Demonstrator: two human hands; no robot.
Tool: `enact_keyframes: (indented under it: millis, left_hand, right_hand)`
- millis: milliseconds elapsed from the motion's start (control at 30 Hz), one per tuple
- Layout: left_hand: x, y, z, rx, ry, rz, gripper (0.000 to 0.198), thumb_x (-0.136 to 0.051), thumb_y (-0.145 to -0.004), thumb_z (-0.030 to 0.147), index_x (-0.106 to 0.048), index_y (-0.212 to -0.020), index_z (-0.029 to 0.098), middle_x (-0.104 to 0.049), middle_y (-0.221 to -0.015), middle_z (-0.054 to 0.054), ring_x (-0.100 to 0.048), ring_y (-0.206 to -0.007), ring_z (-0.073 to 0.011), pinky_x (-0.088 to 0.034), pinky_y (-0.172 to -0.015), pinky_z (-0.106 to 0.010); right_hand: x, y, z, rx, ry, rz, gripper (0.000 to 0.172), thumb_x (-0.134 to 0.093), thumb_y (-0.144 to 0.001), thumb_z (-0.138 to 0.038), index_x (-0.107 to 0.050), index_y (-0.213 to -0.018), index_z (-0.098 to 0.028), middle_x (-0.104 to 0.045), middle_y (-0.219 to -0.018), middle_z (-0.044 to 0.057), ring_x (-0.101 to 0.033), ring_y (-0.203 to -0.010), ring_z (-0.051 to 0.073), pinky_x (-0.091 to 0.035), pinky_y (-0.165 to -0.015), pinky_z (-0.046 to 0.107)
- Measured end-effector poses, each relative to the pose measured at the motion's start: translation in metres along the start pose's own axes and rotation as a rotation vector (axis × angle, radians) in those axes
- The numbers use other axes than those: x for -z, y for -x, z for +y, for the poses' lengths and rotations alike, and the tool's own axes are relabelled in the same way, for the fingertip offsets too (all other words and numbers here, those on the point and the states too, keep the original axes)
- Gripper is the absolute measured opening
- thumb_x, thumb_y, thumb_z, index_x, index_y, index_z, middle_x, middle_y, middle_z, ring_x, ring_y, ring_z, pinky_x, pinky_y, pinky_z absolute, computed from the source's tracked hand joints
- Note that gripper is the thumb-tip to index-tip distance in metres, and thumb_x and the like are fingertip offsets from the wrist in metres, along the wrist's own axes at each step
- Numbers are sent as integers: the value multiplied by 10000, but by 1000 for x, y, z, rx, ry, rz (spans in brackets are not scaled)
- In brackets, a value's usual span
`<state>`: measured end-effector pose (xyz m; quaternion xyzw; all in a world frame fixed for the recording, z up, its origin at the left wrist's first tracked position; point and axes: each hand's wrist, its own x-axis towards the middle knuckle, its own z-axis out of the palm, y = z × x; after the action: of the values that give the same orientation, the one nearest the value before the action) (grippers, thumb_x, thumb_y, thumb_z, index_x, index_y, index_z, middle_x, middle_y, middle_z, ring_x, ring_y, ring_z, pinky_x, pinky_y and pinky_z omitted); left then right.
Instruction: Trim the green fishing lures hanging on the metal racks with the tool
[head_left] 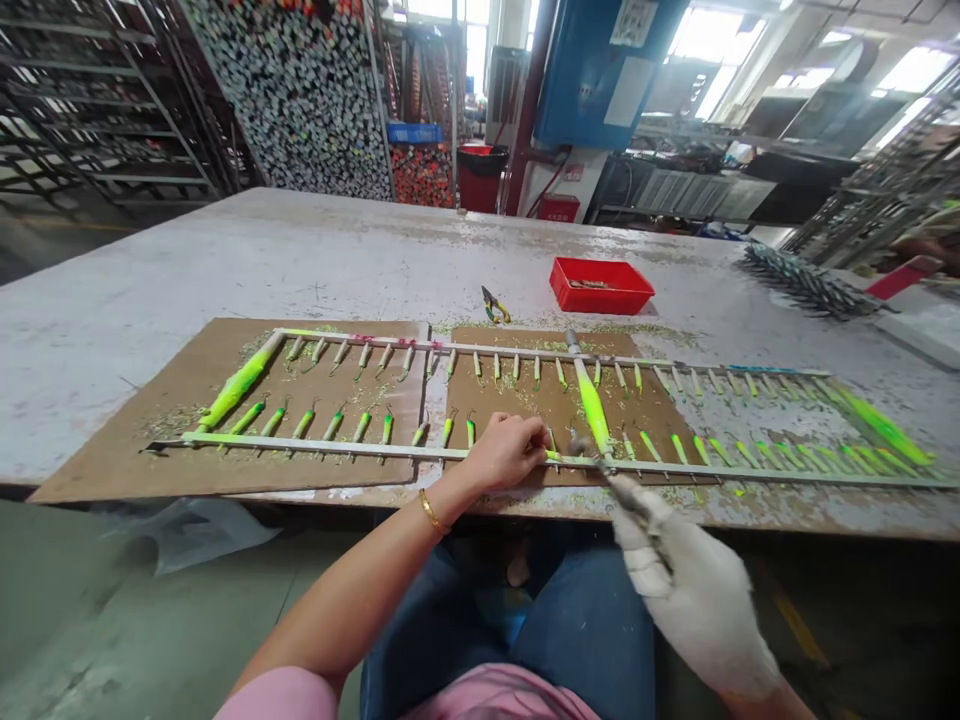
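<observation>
A long metal frame (360, 449) lies across the table, lined with small yellow-green and white pieces on both rails. My left hand (508, 452) is bare, its fingers pinched at the near rail around a small yellow piece (553, 456). On my right hand (686, 575) is a white glove, closed around a metal hand tool (636, 505) whose tip reaches toward the rail just right of my left fingers. A thick yellow-green bar (592, 408) crosses the frame beyond the tool. Another such bar (241, 384) forms the left end.
Brown cardboard sheets (127, 440) lie under the frame, strewn with yellow-green shavings. Behind it are pliers (495, 305) and a red bin (602, 288). A dark spiky bundle (806, 280) lies at the right. Plastic film (191, 533) hangs below the table's front edge.
</observation>
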<state>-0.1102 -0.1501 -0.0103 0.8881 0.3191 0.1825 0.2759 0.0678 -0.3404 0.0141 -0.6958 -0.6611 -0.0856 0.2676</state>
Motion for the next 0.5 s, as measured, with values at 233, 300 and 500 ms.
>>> enact_keyframes:
  millis: [233,300,500]
  left_hand:
    - [1,-2,1,31,-14,-46,94,-651,-876,184,-726,-894,238,-773,-885,15,-680,-874,-189,-361,-945,-352]
    - [2,-2,2,31,-13,-44,92,-657,-877,191,-735,-893,237,-775,-884,14,-682,-864,-186,-365,-933,-344]
    - [2,-3,3,44,-25,-46,116,-648,-888,193,-749,-922,239,-776,-869,6,-680,-851,-187,-368,-924,-346]
  right_hand:
    - [-4,3,1,52,-21,-7,349,-528,-985,-363,-684,-1278,-254,-793,-921,51,-736,-695,195,-584,-676,278]
    - [-4,3,2,17,-1,15,370,-524,-991,-361,-658,-1311,-232,-791,-979,72,-751,-772,211,-590,-718,288]
    - [-11,8,5,43,19,-9,380,-501,-995,-359,-656,-1319,-237,-762,-756,33,-690,-587,182,-550,-608,273]
